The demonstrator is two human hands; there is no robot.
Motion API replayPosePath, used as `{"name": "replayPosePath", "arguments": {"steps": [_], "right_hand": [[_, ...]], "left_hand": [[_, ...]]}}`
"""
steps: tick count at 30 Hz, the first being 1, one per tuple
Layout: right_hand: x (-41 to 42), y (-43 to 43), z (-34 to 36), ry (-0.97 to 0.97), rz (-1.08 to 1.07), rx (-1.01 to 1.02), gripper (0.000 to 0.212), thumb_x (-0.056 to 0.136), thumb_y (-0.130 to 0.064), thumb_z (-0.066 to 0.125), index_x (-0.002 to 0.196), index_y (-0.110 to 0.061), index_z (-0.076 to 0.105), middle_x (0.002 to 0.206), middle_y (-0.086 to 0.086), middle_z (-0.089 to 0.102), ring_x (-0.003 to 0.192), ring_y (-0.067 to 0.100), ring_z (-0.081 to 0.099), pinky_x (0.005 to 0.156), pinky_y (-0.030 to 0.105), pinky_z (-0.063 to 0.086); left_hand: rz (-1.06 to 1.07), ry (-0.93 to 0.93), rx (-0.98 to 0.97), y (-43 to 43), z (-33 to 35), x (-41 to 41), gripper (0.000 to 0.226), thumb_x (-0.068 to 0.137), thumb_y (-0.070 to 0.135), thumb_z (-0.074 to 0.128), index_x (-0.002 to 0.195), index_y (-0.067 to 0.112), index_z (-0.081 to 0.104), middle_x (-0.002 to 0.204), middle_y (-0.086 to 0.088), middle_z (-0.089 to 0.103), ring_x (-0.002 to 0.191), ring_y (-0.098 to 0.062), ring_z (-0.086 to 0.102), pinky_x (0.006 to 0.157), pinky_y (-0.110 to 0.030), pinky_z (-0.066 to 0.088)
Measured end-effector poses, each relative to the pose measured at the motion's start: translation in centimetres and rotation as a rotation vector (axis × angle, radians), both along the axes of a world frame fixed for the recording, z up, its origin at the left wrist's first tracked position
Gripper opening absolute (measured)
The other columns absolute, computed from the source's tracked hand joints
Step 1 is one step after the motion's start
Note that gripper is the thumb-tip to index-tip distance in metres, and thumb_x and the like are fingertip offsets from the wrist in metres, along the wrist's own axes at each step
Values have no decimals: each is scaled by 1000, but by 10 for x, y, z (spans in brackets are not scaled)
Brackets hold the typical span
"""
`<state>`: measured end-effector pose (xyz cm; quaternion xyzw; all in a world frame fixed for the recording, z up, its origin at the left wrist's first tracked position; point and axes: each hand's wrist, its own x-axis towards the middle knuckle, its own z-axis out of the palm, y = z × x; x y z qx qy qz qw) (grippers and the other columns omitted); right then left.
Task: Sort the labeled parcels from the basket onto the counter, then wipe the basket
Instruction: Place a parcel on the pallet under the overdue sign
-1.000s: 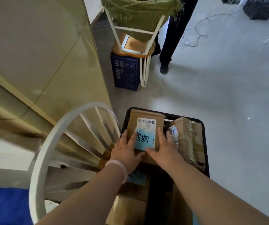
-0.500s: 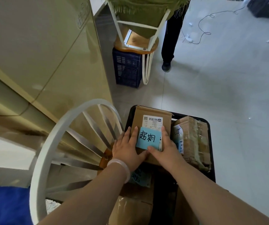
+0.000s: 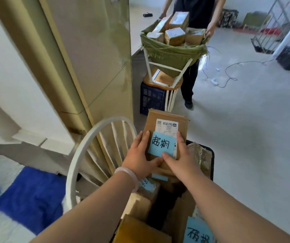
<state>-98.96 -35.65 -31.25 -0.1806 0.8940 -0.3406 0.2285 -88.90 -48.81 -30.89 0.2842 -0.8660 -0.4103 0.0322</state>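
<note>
Both my hands hold a brown cardboard parcel (image 3: 165, 120) with a white shipping label and a blue handwritten note, lifted above the black basket (image 3: 211, 158). My left hand (image 3: 139, 156) grips its left side and my right hand (image 3: 179, 158) grips its right side, thumbs near the blue note. Several more parcels lie in the basket below, among them a taped brown one (image 3: 200, 155) and one with a blue note (image 3: 197, 232) at the bottom edge.
A white round chair back (image 3: 88, 146) stands left of the basket. A beige counter side (image 3: 95, 50) rises on the left, with a blue cloth (image 3: 30, 195) low down. Ahead, another person (image 3: 198, 13) holds a green-lined basket of parcels (image 3: 172, 50) over a stool and blue crate (image 3: 151, 99).
The parcel has risen out of the basket in both my hands. My view has tilted up, so the other person and their basket of parcels now show.
</note>
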Motion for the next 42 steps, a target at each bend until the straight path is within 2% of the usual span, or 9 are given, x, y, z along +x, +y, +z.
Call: {"name": "replayPosePath", "arguments": {"steps": [5,8,14,20,22,30,34,38,42], "right_hand": [[31,20,52,132,145,-8,88,91,-53,57,148,-55,-10,146,3,29,124,20,37,88,38,44],[67,27,74,125,257,-63,87,91,-53,58,146,-59,-10,150,2,20,133,28,35,96,47,47],[154,22,104,152,493,-174,84,92,-50,58,148,-57,-4,147,0,22,131,24,37,96,44,47],[261,4,126,163,710,-270,83,91,-49,60,149,-56,0,142,-2,26,112,10,36,91,36,48],[301,-5,131,168,763,-282,83,90,-51,60,148,-58,1,140,-1,28,109,9,33,97,38,46],[495,-28,133,126,1011,-359,85,92,-49,60,150,-53,-3,138,1,29,120,14,41,97,39,51],[600,-31,130,56,1106,-371,83,93,-47,58,152,-50,-1,144,0,26,126,15,37,105,42,44],[688,-35,125,35,1177,-375,82,94,-45,59,153,-48,2,145,0,27,128,14,36,108,42,41],[754,-34,115,14,1263,-339,82,94,-45,59,153,-46,3,148,0,27,131,14,34,110,40,38]], "left_hand": [[187,125,12,30,40,47,103,79,48,77,155,45,9,164,15,5,151,-17,13,123,-42,24],[329,202,77,48,53,92,104,73,50,81,152,51,13,160,13,19,147,-18,24,118,-46,34],[530,269,-24,74,82,200,104,71,60,77,153,48,14,152,12,34,139,-13,35,114,-45,40],[749,359,-39,90,106,321,104,74,45,82,154,45,16,155,10,30,142,-11,30,119,-43,31],[801,381,-44,94,112,364,103,77,39,82,155,41,15,156,10,27,141,-9,28,120,-39,30],[984,369,-112,110,120,561,104,79,39,80,155,41,9,158,11,20,142,-11,27,116,-34,34],[1077,347,-137,119,117,665,104,78,41,80,155,40,11,160,8,19,145,-13,25,116,-30,29],[1165,319,-156,126,109,751,105,77,46,80,155,41,10,161,8,19,148,-12,21,120,-43,29],[1246,318,-122,138,98,815,105,77,45,80,155,42,9,160,8,19,148,-12,20,121,-44,29]]}}
